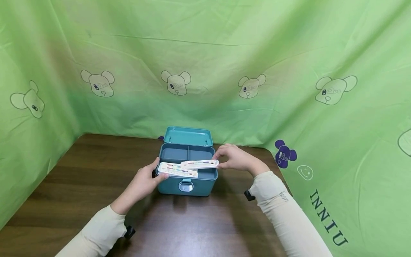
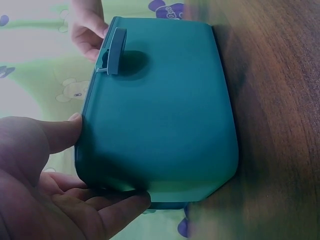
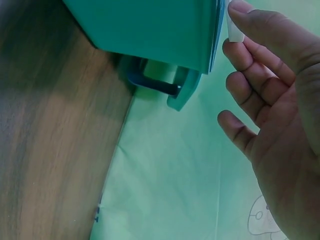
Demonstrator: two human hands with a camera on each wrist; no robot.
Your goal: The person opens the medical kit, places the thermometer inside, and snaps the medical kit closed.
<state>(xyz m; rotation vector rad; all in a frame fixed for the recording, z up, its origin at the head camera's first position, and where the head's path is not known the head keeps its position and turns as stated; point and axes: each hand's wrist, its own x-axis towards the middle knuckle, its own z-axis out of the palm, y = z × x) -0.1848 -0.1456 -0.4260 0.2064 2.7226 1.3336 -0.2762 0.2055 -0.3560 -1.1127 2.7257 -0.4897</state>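
Observation:
A teal storage box stands on the table with its lid raised at the back. Slim white printed packets lie across its front compartment. My left hand grips the box's left front corner; in the left wrist view its thumb touches the rim and the fingers bend around the side. Above the compartment's right part, my right hand pinches the end of another white packet between thumb and fingers. Only that packet's tip shows in the right wrist view.
Behind the packets, the box has two rear compartments parted by a divider. A latch hangs on its front. The brown wooden table is bordered by a green printed cloth at the back and sides.

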